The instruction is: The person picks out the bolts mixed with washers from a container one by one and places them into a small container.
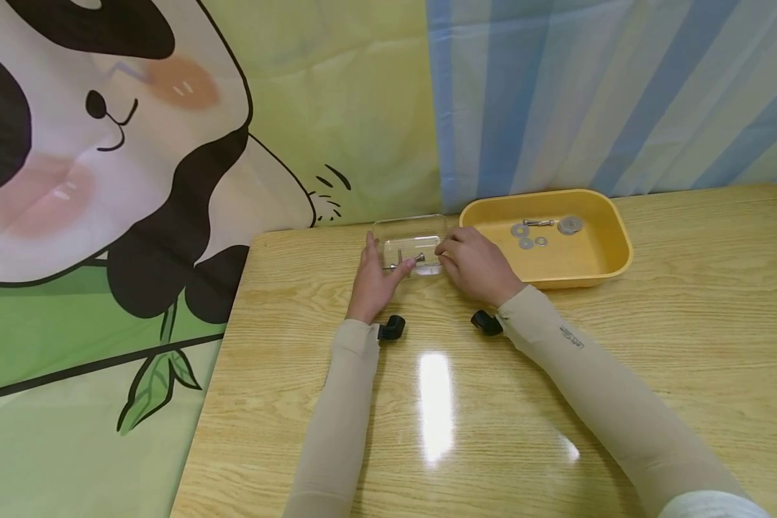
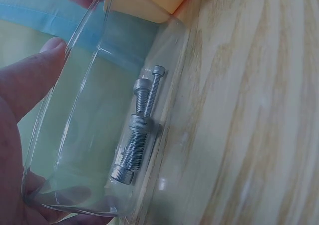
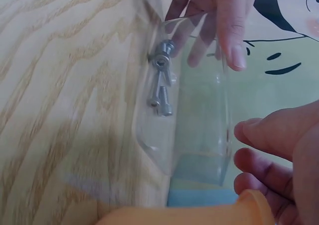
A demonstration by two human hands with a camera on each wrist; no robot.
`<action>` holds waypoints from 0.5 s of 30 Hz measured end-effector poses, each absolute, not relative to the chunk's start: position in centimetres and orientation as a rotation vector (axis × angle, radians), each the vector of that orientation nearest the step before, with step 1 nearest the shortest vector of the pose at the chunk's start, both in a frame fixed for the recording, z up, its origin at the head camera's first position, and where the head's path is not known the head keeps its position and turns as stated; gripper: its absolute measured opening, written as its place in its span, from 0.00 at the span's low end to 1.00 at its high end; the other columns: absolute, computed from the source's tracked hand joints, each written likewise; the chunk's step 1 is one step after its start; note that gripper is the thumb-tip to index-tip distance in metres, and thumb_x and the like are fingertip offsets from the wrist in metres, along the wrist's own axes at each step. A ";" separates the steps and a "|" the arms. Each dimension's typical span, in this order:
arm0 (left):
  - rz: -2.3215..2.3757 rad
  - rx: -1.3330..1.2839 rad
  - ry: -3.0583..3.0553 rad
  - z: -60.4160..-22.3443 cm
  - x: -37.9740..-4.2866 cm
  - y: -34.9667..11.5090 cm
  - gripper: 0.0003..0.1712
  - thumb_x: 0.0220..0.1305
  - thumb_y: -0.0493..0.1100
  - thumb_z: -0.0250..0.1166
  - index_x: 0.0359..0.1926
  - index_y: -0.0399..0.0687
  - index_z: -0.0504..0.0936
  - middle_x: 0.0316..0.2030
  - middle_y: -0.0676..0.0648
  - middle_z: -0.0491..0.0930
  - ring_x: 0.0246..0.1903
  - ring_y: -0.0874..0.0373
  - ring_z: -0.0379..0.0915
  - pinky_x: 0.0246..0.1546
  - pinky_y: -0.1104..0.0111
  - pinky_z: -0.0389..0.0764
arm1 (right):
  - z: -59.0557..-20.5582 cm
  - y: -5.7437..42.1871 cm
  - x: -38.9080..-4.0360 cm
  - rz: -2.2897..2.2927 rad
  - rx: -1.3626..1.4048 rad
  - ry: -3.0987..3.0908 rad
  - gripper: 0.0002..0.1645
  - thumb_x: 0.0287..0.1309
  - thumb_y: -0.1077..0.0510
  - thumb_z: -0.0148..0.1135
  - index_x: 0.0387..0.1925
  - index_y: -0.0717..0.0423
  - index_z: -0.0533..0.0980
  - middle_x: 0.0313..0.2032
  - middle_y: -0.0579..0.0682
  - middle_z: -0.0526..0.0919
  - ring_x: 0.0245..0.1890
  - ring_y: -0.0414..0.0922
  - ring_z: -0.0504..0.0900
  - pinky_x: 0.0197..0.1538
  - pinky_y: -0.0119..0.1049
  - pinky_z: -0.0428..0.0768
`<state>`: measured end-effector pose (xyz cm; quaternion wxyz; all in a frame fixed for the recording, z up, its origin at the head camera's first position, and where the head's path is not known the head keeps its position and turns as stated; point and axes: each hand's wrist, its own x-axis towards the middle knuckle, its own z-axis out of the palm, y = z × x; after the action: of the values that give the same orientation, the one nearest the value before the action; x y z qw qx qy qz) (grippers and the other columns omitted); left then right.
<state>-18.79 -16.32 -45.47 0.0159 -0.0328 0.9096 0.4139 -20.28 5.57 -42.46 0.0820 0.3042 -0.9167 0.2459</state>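
Note:
A clear plastic box (image 1: 414,224) stands on the table with several metal socket-head bolts (image 2: 134,140) lying on its floor. My left hand (image 1: 373,286) holds its left end, the thumb along the near side and the other fingers around the far side, partly seen through the clear wall. At the opposite end is my right hand (image 1: 475,262), with bent fingers and the thumb and fingertips (image 3: 245,158) right at the box's rim. Nothing shows between those fingertips.
Close beside the box on the right stands a yellow tray (image 1: 611,266), partly behind my right hand. It holds flat metal washers (image 1: 570,225) and a few bolts (image 1: 539,223). A printed curtain (image 1: 362,108) hangs along the back edge of the wooden table (image 1: 285,403).

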 end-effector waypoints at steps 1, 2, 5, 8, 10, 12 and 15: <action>1.288 -0.102 2.831 -45.4 -18.8 -16.3 0.67 0.60 0.73 0.63 0.81 0.52 0.30 0.78 0.42 0.50 0.74 0.39 0.52 0.72 0.45 0.56 | -42.4 5.7 -20.2 0.750 0.901 -2.733 0.11 0.69 0.60 0.60 0.43 0.61 0.85 0.47 0.57 0.82 0.51 0.55 0.77 0.57 0.50 0.77; 1.290 -0.102 2.832 -45.4 -18.8 -16.3 0.67 0.60 0.73 0.63 0.81 0.52 0.30 0.78 0.42 0.50 0.74 0.39 0.52 0.72 0.46 0.56 | -42.3 5.8 -20.1 0.760 0.896 -2.729 0.11 0.69 0.60 0.60 0.43 0.61 0.85 0.48 0.57 0.81 0.52 0.56 0.77 0.57 0.50 0.77; 1.291 -0.103 2.827 -45.4 -18.8 -16.3 0.67 0.60 0.73 0.63 0.81 0.53 0.30 0.78 0.42 0.50 0.74 0.40 0.52 0.72 0.46 0.56 | -42.0 6.2 -20.0 0.774 0.864 -2.721 0.11 0.68 0.61 0.61 0.46 0.62 0.84 0.49 0.58 0.81 0.54 0.56 0.76 0.58 0.51 0.77; 1.290 -0.104 2.821 -45.5 -18.8 -16.3 0.67 0.60 0.73 0.63 0.81 0.54 0.30 0.78 0.43 0.50 0.74 0.40 0.52 0.72 0.47 0.55 | -41.8 6.4 -19.9 0.769 0.826 -2.730 0.13 0.67 0.61 0.63 0.49 0.61 0.82 0.51 0.58 0.80 0.55 0.56 0.75 0.59 0.50 0.77; 1.284 -0.103 2.820 -45.5 -18.8 -16.3 0.67 0.60 0.73 0.62 0.81 0.54 0.29 0.78 0.43 0.49 0.74 0.40 0.51 0.72 0.47 0.55 | -41.7 6.7 -19.9 0.764 0.808 -2.734 0.14 0.66 0.61 0.64 0.51 0.61 0.82 0.51 0.58 0.80 0.55 0.56 0.75 0.58 0.49 0.77; 1.280 -0.100 2.824 -45.5 -18.8 -16.4 0.67 0.60 0.73 0.62 0.81 0.53 0.29 0.78 0.43 0.50 0.74 0.41 0.51 0.72 0.47 0.55 | -41.7 6.9 -19.9 0.759 0.812 -2.728 0.15 0.66 0.61 0.65 0.51 0.62 0.82 0.50 0.58 0.80 0.54 0.56 0.75 0.56 0.48 0.78; 1.278 -0.095 2.826 -45.5 -18.8 -16.4 0.67 0.60 0.73 0.62 0.81 0.53 0.30 0.78 0.43 0.50 0.74 0.40 0.51 0.72 0.47 0.54 | -41.7 7.5 -19.9 0.759 0.818 -2.711 0.14 0.66 0.61 0.65 0.51 0.63 0.82 0.48 0.58 0.80 0.51 0.56 0.75 0.54 0.49 0.78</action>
<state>-18.76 -16.38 -45.49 0.0193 -0.0306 0.9106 0.4118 -19.92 7.47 -41.73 0.1048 0.2775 -0.9197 0.2573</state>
